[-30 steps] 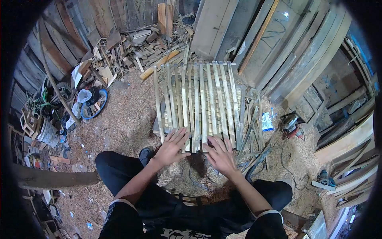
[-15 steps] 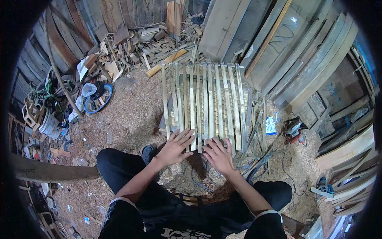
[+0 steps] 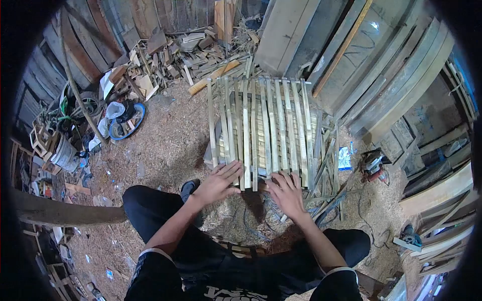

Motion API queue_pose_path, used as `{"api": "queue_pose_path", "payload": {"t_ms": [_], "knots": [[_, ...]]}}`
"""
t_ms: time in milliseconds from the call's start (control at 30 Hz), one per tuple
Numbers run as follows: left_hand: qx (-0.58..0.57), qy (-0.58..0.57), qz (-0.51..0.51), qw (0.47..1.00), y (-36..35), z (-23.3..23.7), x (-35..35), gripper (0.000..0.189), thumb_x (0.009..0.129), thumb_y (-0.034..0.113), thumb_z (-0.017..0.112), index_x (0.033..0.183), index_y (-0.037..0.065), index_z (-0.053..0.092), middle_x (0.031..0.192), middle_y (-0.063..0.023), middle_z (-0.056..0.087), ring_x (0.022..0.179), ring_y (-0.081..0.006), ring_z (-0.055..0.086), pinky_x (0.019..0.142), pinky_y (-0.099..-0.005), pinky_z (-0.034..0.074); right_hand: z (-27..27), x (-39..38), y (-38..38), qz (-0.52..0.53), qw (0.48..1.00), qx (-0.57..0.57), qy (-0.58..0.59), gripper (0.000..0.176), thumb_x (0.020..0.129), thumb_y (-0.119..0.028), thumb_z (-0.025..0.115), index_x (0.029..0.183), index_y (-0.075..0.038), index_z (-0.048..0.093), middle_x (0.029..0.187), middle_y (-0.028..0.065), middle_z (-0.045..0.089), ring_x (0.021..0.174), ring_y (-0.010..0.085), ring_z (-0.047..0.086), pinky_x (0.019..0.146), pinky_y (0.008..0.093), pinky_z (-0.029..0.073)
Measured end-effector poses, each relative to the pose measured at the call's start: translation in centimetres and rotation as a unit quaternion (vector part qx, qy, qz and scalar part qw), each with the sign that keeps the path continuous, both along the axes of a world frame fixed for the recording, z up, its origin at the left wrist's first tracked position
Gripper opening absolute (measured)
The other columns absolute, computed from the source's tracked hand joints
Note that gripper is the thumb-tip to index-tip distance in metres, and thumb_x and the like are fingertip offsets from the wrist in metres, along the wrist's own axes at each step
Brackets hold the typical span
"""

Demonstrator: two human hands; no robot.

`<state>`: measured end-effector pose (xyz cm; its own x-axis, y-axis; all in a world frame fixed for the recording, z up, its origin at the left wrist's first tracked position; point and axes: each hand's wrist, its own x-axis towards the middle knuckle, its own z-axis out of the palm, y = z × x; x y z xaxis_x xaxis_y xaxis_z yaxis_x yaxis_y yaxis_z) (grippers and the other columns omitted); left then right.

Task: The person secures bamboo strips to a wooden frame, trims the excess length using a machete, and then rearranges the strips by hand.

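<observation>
Several long, narrow wooden slats (image 3: 268, 128) lie side by side, roughly parallel, pointing away from me. They rest across a stack of short wooden pieces (image 3: 259, 133). My left hand (image 3: 213, 186) lies over the near ends of the left-hand slats, fingers stretched out and thumb towards the middle. On the near ends of the right-hand slats rests my right hand (image 3: 287, 194), its fingers spread and slightly bent. Between the hands, two slat ends stick out towards me, with a gap to their right. The undersides of my fingers are hidden.
Wood scraps (image 3: 186, 57) are heaped along the back wall. A blue basin (image 3: 142, 114) stands at the left near a white bucket (image 3: 64, 154). At the right lie a red power tool (image 3: 376, 170) with a cord and another tool (image 3: 409, 236). Large boards (image 3: 286, 35) lean behind.
My right hand has shifted a little to the right, along with the slat ends under it. The gap between the slats in the middle is wider. My left hand stays nearly in place.
</observation>
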<state>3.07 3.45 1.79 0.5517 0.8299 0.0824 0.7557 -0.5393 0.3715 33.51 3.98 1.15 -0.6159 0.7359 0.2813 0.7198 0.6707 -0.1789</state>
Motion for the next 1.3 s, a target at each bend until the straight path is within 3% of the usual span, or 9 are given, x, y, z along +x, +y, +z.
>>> {"api": "queue_pose_path", "payload": {"t_ms": [167, 333, 467, 667, 867, 933, 1133, 1300], "knots": [[0.001, -0.003, -0.009, 1.000, 0.0, -0.2, -0.2, 0.063, 0.102, 0.032, 0.061, 0.157, 0.007, 0.043, 0.167, -0.0157, 0.033, 0.157, -0.0297, 0.027, 0.127, -0.0482, 0.027, 0.1, -0.3, -0.2, 0.008, 1.000, 0.012, 0.001, 0.043, 0.088, -0.016, 0.074, 0.130, -0.014, 0.065, 0.140, 0.0090, 0.057, 0.134, 0.0314, 0.051, 0.116, 0.0546, 0.030], [-0.025, -0.089, -0.005, 0.996, -0.3, 0.0, -0.8, 0.063, 0.100, 0.022, 0.063, 0.157, 0.005, 0.041, 0.165, -0.0179, 0.036, 0.155, -0.0321, 0.032, 0.127, -0.0447, 0.028, 0.8, -0.1, -0.1, 0.004, 1.000, 0.008, -0.005, 0.046, 0.086, -0.017, 0.075, 0.130, -0.015, 0.064, 0.139, 0.0091, 0.058, 0.132, 0.0321, 0.051, 0.117, 0.0560, 0.029], [-0.023, -0.091, 0.022, 0.995, -0.5, -0.8, -1.9, 0.066, 0.100, 0.023, 0.064, 0.158, 0.005, 0.040, 0.164, -0.0181, 0.038, 0.154, -0.0324, 0.034, 0.127, -0.0430, 0.029, 0.6, -0.1, 0.0, 0.004, 1.000, 0.004, 0.016, 0.044, 0.086, -0.017, 0.075, 0.129, -0.015, 0.065, 0.138, 0.0091, 0.058, 0.130, 0.0324, 0.052, 0.117, 0.0578, 0.029], [0.032, -0.023, 0.058, 0.998, -0.8, -0.6, -2.1, 0.063, 0.101, 0.030, 0.064, 0.156, 0.007, 0.043, 0.159, -0.0142, 0.048, 0.150, -0.0253, 0.041, 0.127, -0.0511, 0.024, 0.6, -0.1, 0.1, 0.006, 1.000, 0.007, 0.017, 0.039, 0.089, -0.018, 0.073, 0.127, -0.016, 0.066, 0.137, 0.0092, 0.058, 0.130, 0.0334, 0.051, 0.117, 0.0590, 0.028], [0.044, -0.038, 0.065, 0.996, -0.8, -1.1, -2.3, 0.057, 0.097, 0.030, 0.070, 0.148, 0.010, 0.054, 0.150, -0.0100, 0.059, 0.147, -0.0231, 0.047, 0.127, -0.0541, 0.022, 0.6, 0.1, 0.4, 0.007, 1.000, 0.014, 0.022, 0.034, 0.092, -0.020, 0.072, 0.125, -0.016, 0.067, 0.135, 0.0093, 0.059, 0.129, 0.0330, 0.052, 0.117, 0.0588, 0.028], [0.057, -0.057, 0.069, 0.994, -0.7, -1.0, -2.5, 0.046, 0.093, 0.027, 0.072, 0.135, 0.011, 0.063, 0.143, -0.0080, 0.064, 0.143, -0.0245, 0.051, 0.127, -0.0544, 0.024, 1.0, 0.2, 0.4, 0.005, 1.000, 0.008, 0.020, 0.034, 0.092, -0.020, 0.072, 0.126, -0.015, 0.067, 0.134, 0.0093, 0.059, 0.129, 0.0326, 0.052, 0.117, 0.0583, 0.028], [0.079, -0.052, 0.054, 0.994, -0.7, -1.1, -2.6, 0.030, 0.084, 0.018, 0.073, 0.113, 0.013, 0.065, 0.134, -0.0068, 0.064, 0.136, -0.0281, 0.053, 0.124, -0.0542, 0.029, 1.0, 0.1, 0.3, -0.008, 1.000, 0.024, -0.001, 0.030, 0.092, -0.017, 0.070, 0.122, -0.015, 0.069, 0.133, 0.0079, 0.060, 0.128, 0.0300, 0.053, 0.116, 0.0554, 0.027], [0.047, -0.050, 0.056, 0.996, -0.8, -0.3, -2.6, 0.032, 0.084, 0.019, 0.072, 0.115, 0.011, 0.066, 0.138, -0.0083, 0.060, 0.135, -0.0301, 0.051, 0.119, -0.0508, 0.034, 0.9, 0.1, 0.4, -0.001, 0.999, 0.032, 0.003, 0.034, 0.093, -0.020, 0.072, 0.126, -0.014, 0.067, 0.133, 0.0089, 0.059, 0.129, 0.0298, 0.052, 0.116, 0.0560, 0.027]]}}
